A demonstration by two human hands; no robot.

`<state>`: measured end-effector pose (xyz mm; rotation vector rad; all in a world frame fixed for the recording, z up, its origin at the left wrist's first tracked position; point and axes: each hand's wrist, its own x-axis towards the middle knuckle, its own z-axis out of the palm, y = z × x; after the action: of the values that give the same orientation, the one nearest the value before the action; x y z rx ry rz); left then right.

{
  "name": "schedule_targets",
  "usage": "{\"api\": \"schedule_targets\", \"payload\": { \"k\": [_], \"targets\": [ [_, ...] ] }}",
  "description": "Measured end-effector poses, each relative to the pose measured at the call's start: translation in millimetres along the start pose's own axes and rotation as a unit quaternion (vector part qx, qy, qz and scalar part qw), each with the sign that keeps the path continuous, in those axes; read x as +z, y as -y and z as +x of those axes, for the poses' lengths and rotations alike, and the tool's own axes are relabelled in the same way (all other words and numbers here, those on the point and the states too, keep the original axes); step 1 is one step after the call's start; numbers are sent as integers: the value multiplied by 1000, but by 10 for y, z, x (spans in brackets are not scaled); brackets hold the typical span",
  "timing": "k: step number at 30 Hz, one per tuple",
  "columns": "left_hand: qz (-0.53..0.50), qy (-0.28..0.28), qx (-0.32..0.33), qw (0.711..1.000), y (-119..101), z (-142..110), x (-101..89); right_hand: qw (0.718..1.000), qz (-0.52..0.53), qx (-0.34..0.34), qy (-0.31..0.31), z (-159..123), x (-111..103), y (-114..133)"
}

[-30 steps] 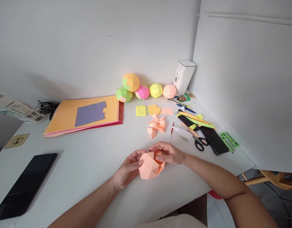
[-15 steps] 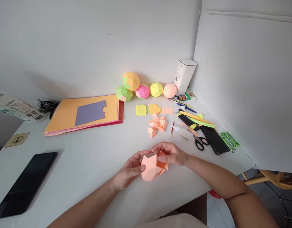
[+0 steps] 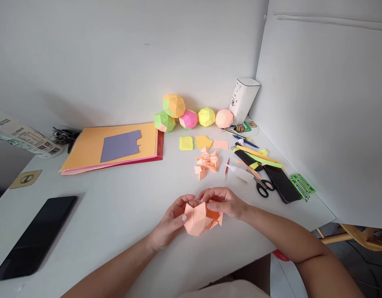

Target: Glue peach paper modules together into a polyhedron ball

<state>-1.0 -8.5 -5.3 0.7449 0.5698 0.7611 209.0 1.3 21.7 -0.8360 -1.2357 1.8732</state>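
Note:
Between my hands, near the table's front edge, is a peach folded-paper ball (image 3: 196,219) with open gaps at its top and right side. My left hand (image 3: 170,221) grips its left side, thumb in front and fingers behind. On the upper right, my right hand (image 3: 224,203) pinches the ball's edge, the thumb lying across the paper and the fingertips at the back. Just beyond the hands lies a pile of small folded peach paper pieces (image 3: 207,162). A red-tipped thin stick (image 3: 227,166) and a white glue bottle (image 3: 242,174) lie to the pile's right.
Several finished paper balls (image 3: 206,117) line the back wall. Sticky-note stacks (image 3: 186,143) sit before them. Scissors (image 3: 263,188), a cutter (image 3: 248,159) and a black phone (image 3: 282,184) lie right. At left are coloured paper sheets (image 3: 82,153) and a large black phone (image 3: 35,238).
The paper ball has tilted and shifted slightly right, so the gap at its top now shows. Both hands have kept hold of it. The view has shifted slightly.

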Motion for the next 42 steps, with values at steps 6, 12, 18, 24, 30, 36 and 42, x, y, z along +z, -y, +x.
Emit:
{"api": "schedule_targets", "payload": {
  "k": [6, 12, 18, 24, 30, 36, 42],
  "targets": [
    [-44, -60, 65, 995, 29, 42, 39, 979, -89, -155, -101, -70, 2, 81],
    [-104, 37, -14, 994, 1, 17, 112, 928, -225, -292, -42, -99, 78, 101],
    [-48, -14, -23, 998, 11, -6, 56, 920, -271, -283, 21, -8, 26, 52],
    [9, -73, 12, 997, 30, 19, 13, 942, -252, -221, -1, 4, -23, 67],
    [46, -46, -58, 996, 5, 18, 35, 973, -189, -134, -21, -9, -69, 18],
    [116, -31, -37, 992, 11, -19, 57, 997, -57, -24, -43, -13, -20, 29],
    [85, 32, -30, 995, -45, -39, 96, 999, -44, -4, -28, -40, 69, 16]
  ]
}}
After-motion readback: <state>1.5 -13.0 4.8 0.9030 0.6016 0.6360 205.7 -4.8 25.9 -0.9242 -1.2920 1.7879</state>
